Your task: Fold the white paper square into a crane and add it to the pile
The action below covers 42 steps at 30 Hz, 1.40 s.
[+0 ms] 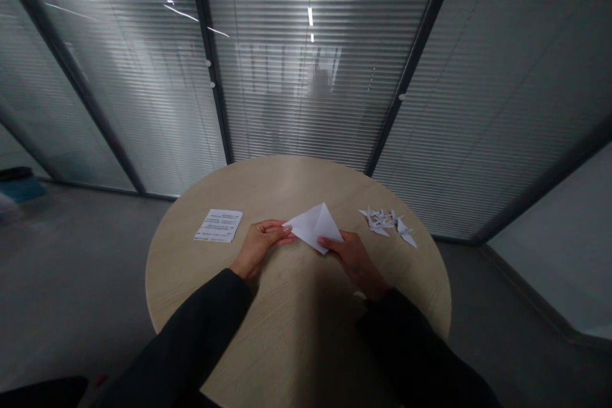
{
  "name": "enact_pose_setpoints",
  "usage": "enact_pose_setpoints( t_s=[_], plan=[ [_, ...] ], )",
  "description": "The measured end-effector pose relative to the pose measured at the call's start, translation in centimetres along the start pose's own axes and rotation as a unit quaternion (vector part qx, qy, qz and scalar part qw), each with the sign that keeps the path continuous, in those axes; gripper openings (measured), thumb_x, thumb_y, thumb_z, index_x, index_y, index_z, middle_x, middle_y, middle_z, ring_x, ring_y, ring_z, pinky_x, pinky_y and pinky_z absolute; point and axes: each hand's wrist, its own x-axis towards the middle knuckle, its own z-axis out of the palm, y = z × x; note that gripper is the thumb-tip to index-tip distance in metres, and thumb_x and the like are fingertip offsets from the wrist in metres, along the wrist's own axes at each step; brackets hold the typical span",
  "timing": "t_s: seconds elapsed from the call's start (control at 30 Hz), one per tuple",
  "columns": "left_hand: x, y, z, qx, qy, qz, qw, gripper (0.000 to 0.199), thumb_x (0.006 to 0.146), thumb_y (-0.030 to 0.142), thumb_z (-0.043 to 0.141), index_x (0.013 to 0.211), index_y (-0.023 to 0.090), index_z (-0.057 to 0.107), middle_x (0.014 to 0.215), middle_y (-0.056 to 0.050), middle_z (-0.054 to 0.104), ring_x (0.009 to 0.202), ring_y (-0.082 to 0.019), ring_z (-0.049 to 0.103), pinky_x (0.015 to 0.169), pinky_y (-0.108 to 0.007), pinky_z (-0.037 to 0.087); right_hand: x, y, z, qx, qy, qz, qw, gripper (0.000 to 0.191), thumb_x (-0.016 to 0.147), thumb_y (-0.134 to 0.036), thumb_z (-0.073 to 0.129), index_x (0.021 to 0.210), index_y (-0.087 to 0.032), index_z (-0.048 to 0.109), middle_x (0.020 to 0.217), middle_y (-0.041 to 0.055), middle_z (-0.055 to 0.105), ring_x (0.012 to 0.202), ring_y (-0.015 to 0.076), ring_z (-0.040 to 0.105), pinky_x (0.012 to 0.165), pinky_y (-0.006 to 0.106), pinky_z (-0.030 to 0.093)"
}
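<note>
Beyond the grip, slatted blinds (296,121). Below it, a round table (277,344). Over to the left hand (262,243): closed in a pinch on the left corner of the paper (313,224). Now the right hand (351,256): closed too, clamping the lower right side with thumb on top. Between the two, that white paper, folded, pointing away at the top. Well left of the grip, printed sheets (218,225), lying flat. Off to its right, white paper cranes (381,221), bunched together.
</note>
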Motion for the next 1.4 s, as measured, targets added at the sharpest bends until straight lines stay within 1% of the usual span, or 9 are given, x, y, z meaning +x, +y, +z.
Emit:
enact_pose_setpoints(
  t_s=[0.2, 0.33, 0.43, 0.53, 0.67, 0.93, 1.13, 1.27, 1.4],
  plan=[
    [0.2, -0.2, 0.1, -0.003, 0.014, 0.011, 1.000, 0.029, 0.064, 0.029, 0.082, 0.081, 0.008, 0.070, 0.075, -0.010, 0.074, 0.067, -0.016, 0.070, 0.073, -0.028, 0.058, -0.1, -0.1, 0.1, 0.000, 0.007, 0.002, 1.000, 0.035, 0.059, -0.044, 0.077, 0.072, -0.012, 0.071, 0.067, 0.0044, 0.067, 0.063, 0.0189, 0.057, 0.061, 0.028, 0.042],
    [0.3, -0.8, 0.4, -0.014, 0.038, 0.025, 0.999, 0.026, 0.065, 0.029, 0.080, 0.077, 0.010, 0.067, 0.069, -0.007, 0.072, 0.062, -0.016, 0.069, 0.068, -0.028, 0.058, 0.1, 0.3, 0.3, -0.027, 0.024, -0.007, 0.999, 0.035, 0.059, -0.044, 0.076, 0.071, -0.011, 0.072, 0.065, 0.0034, 0.067, 0.062, 0.0190, 0.057, 0.060, 0.028, 0.042],
    [0.3, -1.0, 0.7, -0.029, 0.054, 0.030, 0.998, 0.026, 0.066, 0.029, 0.080, 0.077, 0.011, 0.066, 0.069, -0.004, 0.071, 0.063, -0.013, 0.068, 0.068, -0.025, 0.057, 0.1, 0.5, 0.6, -0.031, 0.047, 0.002, 0.998, 0.037, 0.059, -0.042, 0.076, 0.078, -0.010, 0.073, 0.069, 0.0048, 0.069, 0.065, 0.0208, 0.059, 0.062, 0.029, 0.043],
    [0.0, -1.1, 1.2, -0.030, 0.032, 0.005, 0.999, 0.027, 0.065, 0.030, 0.081, 0.076, 0.010, 0.066, 0.071, -0.004, 0.070, 0.066, -0.012, 0.068, 0.073, -0.025, 0.056, 0.1, 0.6, 0.8, -0.024, 0.053, 0.001, 0.998, 0.040, 0.060, -0.040, 0.076, 0.085, -0.010, 0.074, 0.078, 0.0073, 0.072, 0.070, 0.0226, 0.063, 0.066, 0.031, 0.046],
    [-0.3, -1.3, 1.6, -0.013, 0.012, -0.023, 1.000, 0.029, 0.063, 0.033, 0.083, 0.068, 0.010, 0.066, 0.070, -0.006, 0.071, 0.065, -0.013, 0.067, 0.075, -0.026, 0.056, 0.2, 0.8, 0.9, -0.036, 0.048, -0.006, 0.998, 0.040, 0.061, -0.041, 0.074, 0.087, -0.011, 0.075, 0.083, 0.0084, 0.074, 0.075, 0.0246, 0.065, 0.069, 0.032, 0.047],
    [-0.4, -1.5, 1.8, 0.022, 0.052, 0.033, 0.998, 0.033, 0.059, 0.042, 0.083, 0.064, 0.014, 0.066, 0.065, -0.003, 0.070, 0.062, -0.015, 0.067, 0.070, -0.028, 0.056, -0.1, 0.8, 1.6, -0.005, 0.052, 0.007, 0.999, 0.039, 0.061, -0.040, 0.075, 0.088, -0.011, 0.075, 0.085, 0.0081, 0.074, 0.078, 0.0254, 0.065, 0.069, 0.032, 0.048],
    [-0.4, -2.2, 2.6, 0.007, -0.014, -0.011, 1.000, 0.038, 0.056, 0.040, 0.085, 0.075, 0.011, 0.070, 0.074, -0.007, 0.073, 0.069, -0.017, 0.068, 0.076, -0.030, 0.055, -0.2, 1.1, 2.0, 0.024, 0.063, 0.016, 0.998, 0.039, 0.061, -0.040, 0.076, 0.088, -0.013, 0.074, 0.087, 0.0095, 0.075, 0.079, 0.0263, 0.067, 0.071, 0.033, 0.049],
    [-0.1, -2.6, 2.4, 0.038, 0.001, 0.003, 0.999, 0.036, 0.054, 0.042, 0.085, 0.068, 0.013, 0.070, 0.066, -0.005, 0.071, 0.062, -0.016, 0.065, 0.067, -0.028, 0.054, 0.0, 1.5, 2.2, 0.009, 0.059, 0.009, 0.998, 0.037, 0.061, -0.042, 0.076, 0.085, -0.014, 0.074, 0.085, 0.0083, 0.075, 0.078, 0.0264, 0.067, 0.069, 0.033, 0.049],
    [0.5, -3.1, 1.7, 0.127, 0.033, 0.061, 0.989, 0.032, 0.060, 0.042, 0.081, 0.060, 0.013, 0.066, 0.057, -0.002, 0.065, 0.052, -0.013, 0.059, 0.054, -0.023, 0.047, 0.0, 1.5, 2.1, 0.011, 0.045, 0.011, 0.999, 0.038, 0.062, -0.043, 0.075, 0.086, -0.014, 0.074, 0.086, 0.0081, 0.075, 0.079, 0.0271, 0.067, 0.071, 0.033, 0.048]
  ],
)
